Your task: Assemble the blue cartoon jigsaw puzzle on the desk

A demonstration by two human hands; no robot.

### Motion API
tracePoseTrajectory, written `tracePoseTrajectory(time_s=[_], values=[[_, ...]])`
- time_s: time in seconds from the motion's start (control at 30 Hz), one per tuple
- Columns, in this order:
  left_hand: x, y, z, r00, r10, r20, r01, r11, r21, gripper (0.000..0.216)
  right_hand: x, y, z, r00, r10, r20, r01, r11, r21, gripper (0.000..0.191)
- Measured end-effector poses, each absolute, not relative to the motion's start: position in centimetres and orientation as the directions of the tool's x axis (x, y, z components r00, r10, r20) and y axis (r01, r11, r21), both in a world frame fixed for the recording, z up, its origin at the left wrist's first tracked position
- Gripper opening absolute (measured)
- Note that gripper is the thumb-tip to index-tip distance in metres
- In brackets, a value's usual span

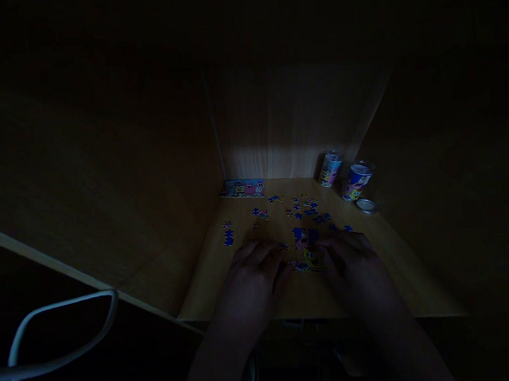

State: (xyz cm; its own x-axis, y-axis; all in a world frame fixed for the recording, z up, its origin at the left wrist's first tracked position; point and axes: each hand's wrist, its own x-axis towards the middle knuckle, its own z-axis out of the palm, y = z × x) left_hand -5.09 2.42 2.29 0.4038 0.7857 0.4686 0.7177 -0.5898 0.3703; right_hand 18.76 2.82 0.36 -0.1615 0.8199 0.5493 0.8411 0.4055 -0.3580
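The scene is very dark. On a wooden desk [364,299] lies a small joined patch of a cartoon jigsaw puzzle [306,247], between my two hands. My left hand [259,270] rests on the desk just left of the patch, fingers bent towards it. My right hand [349,259] lies just right of the patch, fingers stretched towards its edge. Loose blue puzzle pieces [301,208] are scattered behind the patch, and a few more pieces [228,236] lie at the left. Whether either hand holds a piece is too dark to see.
A picture card [243,188] lies at the back left of the desk. Two printed round tins [331,168] [356,179] stand at the back right, with a round lid [366,205] beside them. Wooden walls close the desk on three sides. A chair frame [60,334] is at lower left.
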Motion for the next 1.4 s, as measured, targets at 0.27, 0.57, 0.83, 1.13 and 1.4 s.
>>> tracePoseTrajectory(time_s=[0.27, 0.57, 0.83, 1.13, 1.4], values=[[-2.9, 0.1, 3.5, 0.596, 0.578, 0.557, 0.528, -0.805, 0.269, 0.022, 18.5, 2.5, 0.0, -0.172, 0.837, 0.520, 0.828, 0.409, -0.384, 0.020], [-3.6, 0.6, 3.9, 0.535, 0.556, 0.636, 0.570, -0.793, 0.214, 0.032, 18.0, 2.5, 0.0, -0.156, 0.860, 0.486, 0.840, 0.375, -0.393, 0.021], [-3.8, 2.2, 2.7, 0.560, 0.597, 0.574, 0.585, -0.776, 0.236, 0.026, 17.5, 2.4, 0.4, -0.128, 0.881, 0.456, 0.866, 0.323, -0.381, 0.017], [-3.7, 2.8, 2.8, 0.506, 0.727, 0.464, 0.691, -0.664, 0.286, 0.026, 17.4, 2.3, 0.5, -0.145, 0.873, 0.466, 0.865, 0.341, -0.369, 0.017], [-3.8, 3.8, 2.5, 0.300, 0.855, 0.422, 0.844, -0.444, 0.299, 0.011, 17.4, 2.3, 0.7, -0.136, 0.879, 0.458, 0.854, 0.338, -0.396, 0.015]])
